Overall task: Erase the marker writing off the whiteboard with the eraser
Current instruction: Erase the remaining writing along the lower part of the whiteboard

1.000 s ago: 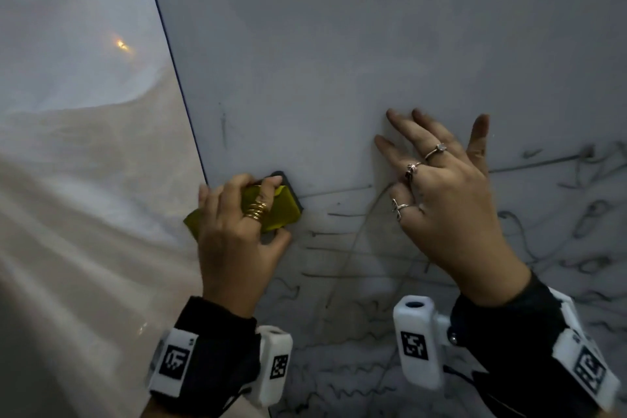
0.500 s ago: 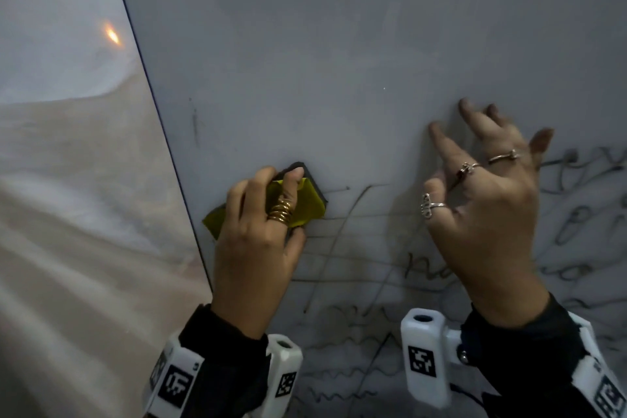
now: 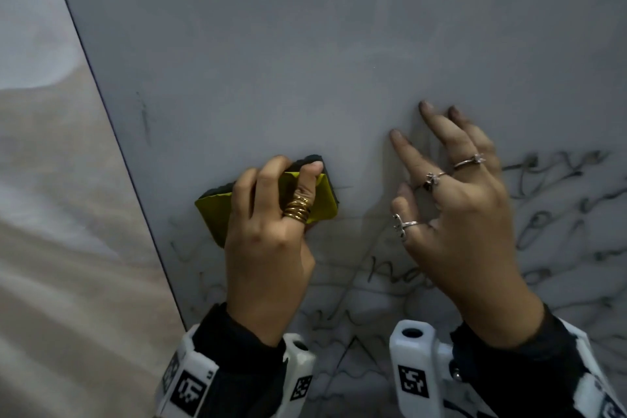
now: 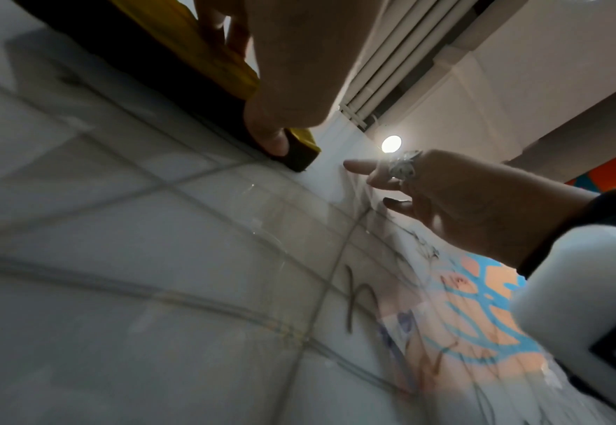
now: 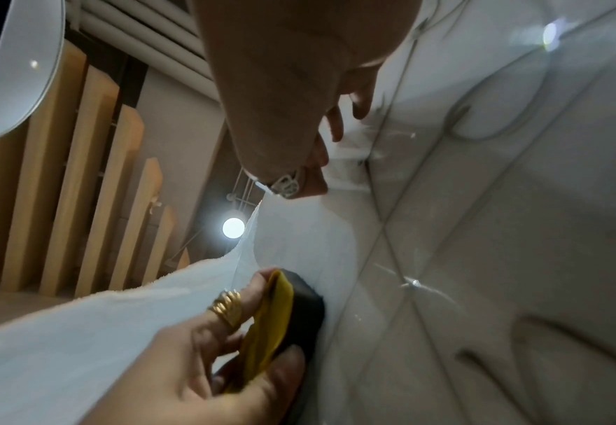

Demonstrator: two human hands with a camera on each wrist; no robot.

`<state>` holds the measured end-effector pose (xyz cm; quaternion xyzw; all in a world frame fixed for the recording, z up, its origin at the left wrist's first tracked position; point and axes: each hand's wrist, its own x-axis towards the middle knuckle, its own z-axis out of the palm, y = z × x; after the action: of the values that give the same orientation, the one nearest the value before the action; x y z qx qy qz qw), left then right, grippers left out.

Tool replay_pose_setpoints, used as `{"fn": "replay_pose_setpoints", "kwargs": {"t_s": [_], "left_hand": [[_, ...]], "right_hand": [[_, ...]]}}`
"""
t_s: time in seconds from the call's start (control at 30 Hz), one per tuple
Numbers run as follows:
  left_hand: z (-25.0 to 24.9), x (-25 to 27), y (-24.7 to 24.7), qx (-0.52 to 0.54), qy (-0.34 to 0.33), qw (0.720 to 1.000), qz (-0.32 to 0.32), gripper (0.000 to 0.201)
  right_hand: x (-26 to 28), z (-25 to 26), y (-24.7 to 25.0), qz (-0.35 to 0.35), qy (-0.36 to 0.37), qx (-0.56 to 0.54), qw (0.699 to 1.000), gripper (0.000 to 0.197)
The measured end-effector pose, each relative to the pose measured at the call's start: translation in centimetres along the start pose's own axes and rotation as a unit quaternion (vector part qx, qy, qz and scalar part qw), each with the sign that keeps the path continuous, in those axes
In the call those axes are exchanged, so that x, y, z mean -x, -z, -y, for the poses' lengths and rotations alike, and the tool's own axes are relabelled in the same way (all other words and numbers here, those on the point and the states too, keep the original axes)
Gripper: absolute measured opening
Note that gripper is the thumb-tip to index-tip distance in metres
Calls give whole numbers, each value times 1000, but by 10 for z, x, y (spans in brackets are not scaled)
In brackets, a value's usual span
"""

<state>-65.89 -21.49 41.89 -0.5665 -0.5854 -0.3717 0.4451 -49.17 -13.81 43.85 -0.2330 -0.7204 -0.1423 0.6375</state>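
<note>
Filling most of the view, whiteboard (image 3: 305,44) wiped pale across its far part; marker writing (image 3: 559,214) remains near and right. Right hand (image 3: 468,231) spread flat, fingers straight on the board. Left hand (image 3: 268,248) grips yellow-backed eraser (image 3: 217,214) near the board's left edge, dark face pressed to the surface.

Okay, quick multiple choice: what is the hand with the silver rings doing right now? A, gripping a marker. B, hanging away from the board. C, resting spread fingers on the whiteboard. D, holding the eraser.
C: the right hand lays spread fingers on the whiteboard, while the left hand holds the yellow eraser.
</note>
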Motion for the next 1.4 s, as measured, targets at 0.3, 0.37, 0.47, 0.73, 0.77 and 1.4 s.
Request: {"fn": "replay_pose_setpoints", "kwargs": {"t_s": [0.3,0.37,0.47,0.73,0.77,1.4], "left_hand": [[-18,-4,-7,-3,6,1000,-3,70],[-29,-6,-11,2,-3,1000,-4,71],[-47,-9,-16,5,-14,1000,-10,72],[-68,-16,-18,-8,-7,1000,-9,66],[-71,-17,-19,-9,-8,1000,-10,68],[-140,-34,-36,-10,-27,999,-34,77]], "right_hand": [[-5,-45,40,-54,-56,33,996,52],[-2,-50,41,-37,-42,59,997,54],[-2,-55,47,-30,-25,37,999,51],[-2,-78,74,-62,-53,24,996,46],[-2,-81,74,-57,-56,39,996,46],[-5,-123,101,-53,-15,55,997,48]]}}
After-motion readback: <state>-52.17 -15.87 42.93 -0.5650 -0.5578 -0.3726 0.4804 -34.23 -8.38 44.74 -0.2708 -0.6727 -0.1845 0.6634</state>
